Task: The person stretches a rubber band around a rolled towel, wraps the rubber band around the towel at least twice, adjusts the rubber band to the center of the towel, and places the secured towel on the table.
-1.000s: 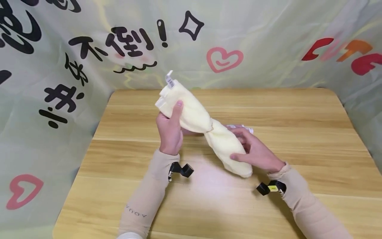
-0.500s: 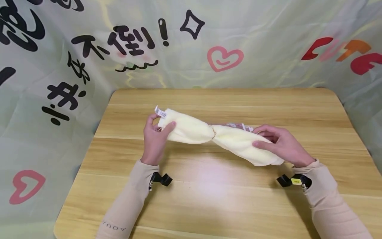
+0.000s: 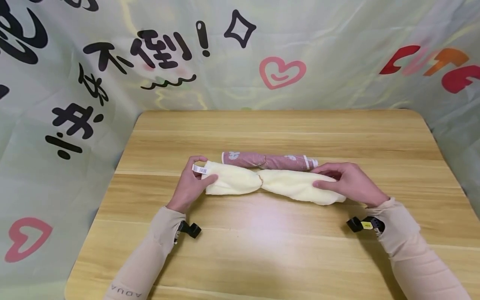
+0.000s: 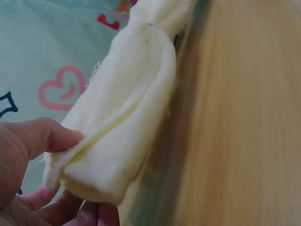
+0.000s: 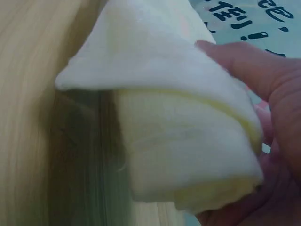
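A cream towel [image 3: 232, 180], rolled up and cinched at its middle by a thin tie, lies lengthwise between both hands in the head view. My left hand [image 3: 190, 183] pinches its left end, beside a small white label [image 3: 199, 169]. At the other end my right hand [image 3: 346, 183] grips the roll, thumb in front and fingers behind. In the left wrist view the left thumb presses on a fold of the towel [image 4: 122, 108]. The right wrist view shows the layered open end of the towel [image 5: 188, 146]. How closely it touches the table is hard to tell.
Just behind the cream roll lies a mauve rolled towel [image 3: 247, 160] with pale figures and white end stripes, also tied at its middle. Both are over a wooden table [image 3: 262, 250]. A printed cloth backdrop [image 3: 337, 54] rises behind the table's far edge and along its sides.
The cream towel has come down from a steep tilt to nearly level. My left hand has dropped and moved left; my right hand has moved right. The mauve roll now shows more fully.
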A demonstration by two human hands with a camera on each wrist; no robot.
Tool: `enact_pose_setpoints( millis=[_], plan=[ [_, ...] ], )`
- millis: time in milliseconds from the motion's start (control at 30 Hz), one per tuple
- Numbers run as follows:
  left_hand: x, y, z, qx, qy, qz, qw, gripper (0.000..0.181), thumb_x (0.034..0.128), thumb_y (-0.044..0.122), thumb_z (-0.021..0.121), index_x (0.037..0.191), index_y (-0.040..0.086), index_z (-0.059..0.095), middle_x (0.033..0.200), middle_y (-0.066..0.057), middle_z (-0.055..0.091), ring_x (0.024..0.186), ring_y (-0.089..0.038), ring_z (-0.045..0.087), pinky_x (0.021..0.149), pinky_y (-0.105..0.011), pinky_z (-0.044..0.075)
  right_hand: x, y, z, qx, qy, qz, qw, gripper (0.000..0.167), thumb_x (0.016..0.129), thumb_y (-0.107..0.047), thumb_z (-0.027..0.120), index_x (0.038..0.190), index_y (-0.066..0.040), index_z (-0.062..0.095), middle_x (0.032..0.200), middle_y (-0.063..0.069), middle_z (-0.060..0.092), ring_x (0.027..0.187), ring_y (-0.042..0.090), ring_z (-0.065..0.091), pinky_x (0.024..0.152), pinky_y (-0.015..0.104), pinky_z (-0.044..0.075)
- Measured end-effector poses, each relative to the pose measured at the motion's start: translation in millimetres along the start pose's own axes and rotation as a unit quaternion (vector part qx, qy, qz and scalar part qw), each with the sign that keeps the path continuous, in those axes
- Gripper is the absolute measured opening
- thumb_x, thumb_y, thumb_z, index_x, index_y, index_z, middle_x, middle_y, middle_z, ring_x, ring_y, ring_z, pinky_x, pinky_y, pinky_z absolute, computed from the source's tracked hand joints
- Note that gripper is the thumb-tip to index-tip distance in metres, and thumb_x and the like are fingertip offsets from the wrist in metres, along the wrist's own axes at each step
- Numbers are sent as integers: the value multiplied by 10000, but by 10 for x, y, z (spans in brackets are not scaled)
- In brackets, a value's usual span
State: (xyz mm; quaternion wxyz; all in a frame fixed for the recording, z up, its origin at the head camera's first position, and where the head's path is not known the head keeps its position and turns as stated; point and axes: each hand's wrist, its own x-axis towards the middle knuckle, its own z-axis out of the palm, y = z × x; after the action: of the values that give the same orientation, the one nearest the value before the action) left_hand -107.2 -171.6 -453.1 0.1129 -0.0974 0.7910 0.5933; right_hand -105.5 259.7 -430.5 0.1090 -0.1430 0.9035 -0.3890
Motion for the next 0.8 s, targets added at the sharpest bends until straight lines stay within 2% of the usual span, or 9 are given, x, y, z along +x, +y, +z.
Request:
enact_pose_setpoints(
  millis=[200, 367, 467, 533, 633, 733, 800],
  plan=[
    [47, -89, -4, 915, -81, -29, 9958, 552, 891, 197, 799, 1345, 208, 485, 981, -66, 584, 877, -213, 537, 686, -255, 471, -2, 30, 35, -523, 250, -117, 9983, 213, 883, -318, 836, 1060, -210, 786, 976, 1, 799, 815, 3, 661, 723, 149, 536],
    [42, -144, -21, 1181, -141, -19, 9929, 537, 887, 224, 808, 1328, 174, 504, 1007, -82, 602, 872, -210, 550, 684, -251, 471, -15, 63, 53, -877, 275, -130, 9957, 237, 882, -343, 834, 1053, -187, 787, 972, -14, 795, 837, 42, 674, 743, 167, 554],
    [34, -184, -62, 1305, -106, -31, 9914, 513, 883, 256, 814, 1293, 169, 519, 1012, -74, 619, 878, -201, 574, 675, -232, 474, -50, 78, 28, -1066, 417, -149, 9933, 238, 897, -332, 820, 1054, -157, 786, 956, -9, 793, 834, 70, 691, 742, 174, 571],
    [26, -193, -115, 1360, -53, -11, 9907, 510, 885, 295, 809, 1288, 162, 525, 1073, -83, 653, 950, -215, 622, 730, -243, 494, -78, 95, -1, -1159, 672, -178, 9908, 217, 917, -323, 800, 1039, -144, 786, 935, 3, 793, 816, 64, 694, 728, 166, 571],
    [3, -169, -222, 1322, 131, 27, 9911, 546, 910, 367, 778, 1331, 135, 518, 1295, -100, 647, 1176, -258, 632, 909, -319, 532, -132, 130, -77, -1199, 1105, -124, 9865, 193, 954, -321, 756, 1032, -146, 781, 932, 38, 796, 788, -9, 653, 692, 134, 528],
    [-41, -120, -363, 1287, 436, 111, 9907, 615, 943, 449, 728, 1404, 121, 489, 1497, -135, 525, 1316, -347, 549, 1051, -461, 510, -204, 176, -176, -1098, 1519, 62, 9823, 197, 978, -328, 722, 1049, -152, 778, 960, 79, 798, 785, -130, 584, 670, 94, 477],
    [-66, -91, -456, 1390, 748, 388, 9867, 640, 964, 486, 693, 1435, 110, 477, 1556, -156, 460, 1343, -400, 508, 1098, -538, 478, -265, 209, -248, -1033, 1793, 251, 9780, 215, 981, -334, 715, 1077, -153, 778, 997, 89, 796, 800, -209, 532, 669, 60, 444]
  ],
)
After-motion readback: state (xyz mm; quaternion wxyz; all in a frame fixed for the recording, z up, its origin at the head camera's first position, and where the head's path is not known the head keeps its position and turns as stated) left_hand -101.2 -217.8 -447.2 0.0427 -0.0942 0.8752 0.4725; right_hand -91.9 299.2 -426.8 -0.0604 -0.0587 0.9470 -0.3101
